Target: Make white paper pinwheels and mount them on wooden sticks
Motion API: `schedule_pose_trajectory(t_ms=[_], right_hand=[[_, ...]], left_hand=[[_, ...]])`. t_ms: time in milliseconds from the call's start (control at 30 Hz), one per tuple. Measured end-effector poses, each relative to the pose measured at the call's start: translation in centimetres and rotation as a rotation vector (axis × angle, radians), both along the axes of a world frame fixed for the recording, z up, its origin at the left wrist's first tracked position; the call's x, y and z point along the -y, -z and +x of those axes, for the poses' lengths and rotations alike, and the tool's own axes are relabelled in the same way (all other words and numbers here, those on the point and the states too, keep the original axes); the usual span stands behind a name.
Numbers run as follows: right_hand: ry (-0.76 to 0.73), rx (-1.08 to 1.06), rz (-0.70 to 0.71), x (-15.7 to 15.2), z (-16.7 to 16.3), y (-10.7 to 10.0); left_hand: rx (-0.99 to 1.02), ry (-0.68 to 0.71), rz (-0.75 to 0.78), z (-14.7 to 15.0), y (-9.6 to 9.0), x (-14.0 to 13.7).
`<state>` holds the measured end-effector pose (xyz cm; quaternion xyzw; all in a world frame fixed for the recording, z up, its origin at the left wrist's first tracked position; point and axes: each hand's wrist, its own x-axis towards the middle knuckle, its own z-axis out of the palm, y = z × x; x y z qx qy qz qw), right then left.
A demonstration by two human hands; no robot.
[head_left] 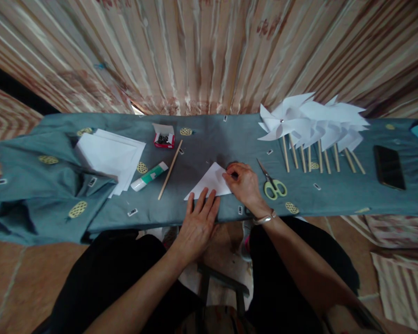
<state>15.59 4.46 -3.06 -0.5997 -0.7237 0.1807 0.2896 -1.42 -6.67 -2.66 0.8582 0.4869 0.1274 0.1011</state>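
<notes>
A white sheet of paper (211, 180), folded into a triangle, lies on the cloth-covered table in front of me. My left hand (198, 222) rests on its lower edge with fingers stretched out flat. At the paper's right corner, my right hand (243, 183) has its fingers curled and pressed together; the paper runs under them, and whether they pinch it or press on it I cannot tell. Just right of that hand lie scissors (273, 185) with green handles. A wooden stick (170, 169) and a green and white glue stick (149, 176) lie to the left.
Several paper pinwheels (310, 120) on sticks lie in a row at the back right, with a black phone (389, 167) beyond. A small red box (164, 139) of dark pins stands behind the glue stick. Loose white paper sheets (107, 155) are stacked at left.
</notes>
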Motion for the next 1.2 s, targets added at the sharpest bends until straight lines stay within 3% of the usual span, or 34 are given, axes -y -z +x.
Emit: schedule_pose_trajectory(t_ms=[400, 867, 1200], right_hand=[[-0.038, 0.058, 0.014, 0.1, 0.2, -0.2], [0.001, 0.232, 0.083, 4.6, -0.6, -0.2], [0.067, 0.238, 0.139, 5.2, 3.1, 0.8]], left_hand=[[-0.038, 0.017, -0.012, 0.0, 0.2, 0.0], [-0.149, 0.023, -0.025, 0.2, 0.3, -0.1], [-0.137, 0.016, 0.024, 0.0, 0.6, -0.2]])
